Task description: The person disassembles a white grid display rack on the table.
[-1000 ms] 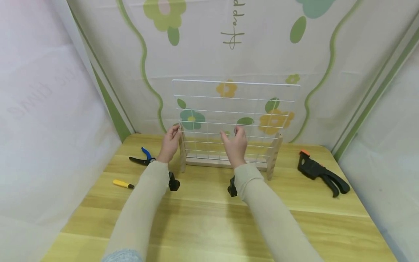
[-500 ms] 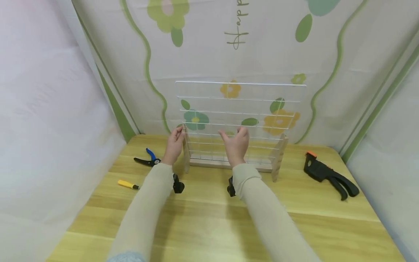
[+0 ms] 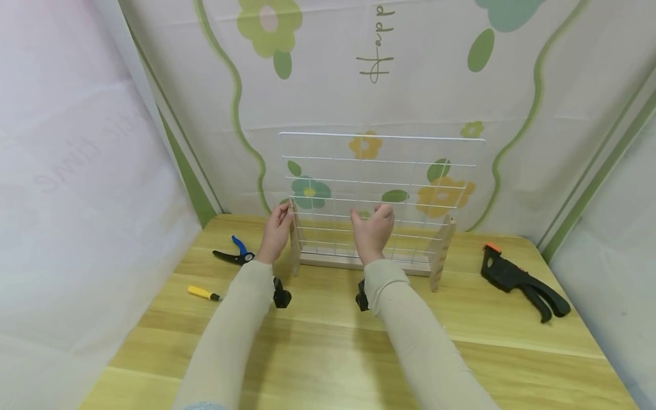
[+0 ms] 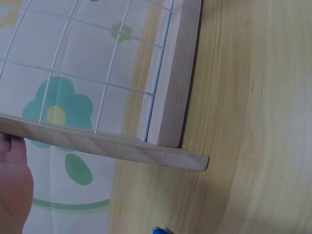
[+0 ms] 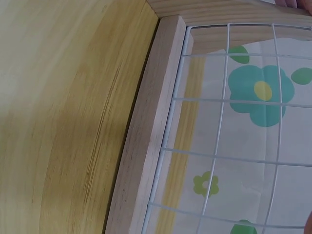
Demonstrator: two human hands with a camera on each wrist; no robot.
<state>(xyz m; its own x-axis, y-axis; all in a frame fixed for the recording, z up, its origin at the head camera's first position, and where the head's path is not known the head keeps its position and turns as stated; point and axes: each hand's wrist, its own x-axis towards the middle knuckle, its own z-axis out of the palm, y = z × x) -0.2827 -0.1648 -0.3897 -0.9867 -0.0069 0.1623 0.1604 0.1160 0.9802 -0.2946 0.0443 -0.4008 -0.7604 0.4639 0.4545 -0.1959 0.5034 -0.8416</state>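
A white wire grid panel (image 3: 376, 162) stands upright in a wooden frame, its lower edge along a wooden base bar (image 3: 328, 259). My left hand (image 3: 277, 230) pinches the upper end of the left wooden side post (image 3: 294, 245); in the left wrist view, the fingers (image 4: 17, 148) meet that post's outer side. In front of the grid's middle is my right hand (image 3: 373, 230), thumb raised apart from its bent fingers. Its palm side is hidden, and nothing shows in it. The right wooden side post (image 3: 442, 250) stands untouched.
Blue-and-black pliers (image 3: 238, 253) and a yellow-handled tool (image 3: 202, 292) lie on the left of the wooden table (image 3: 328, 353). At the right lies a black-and-orange trigger-handled tool (image 3: 523, 282). A flowered white curtain (image 3: 328, 68) hangs close behind the grid.
The head view has shifted slightly, so everything sits a little further right and lower. Both hands stay nearly where they were; the right fingers bend slightly more.
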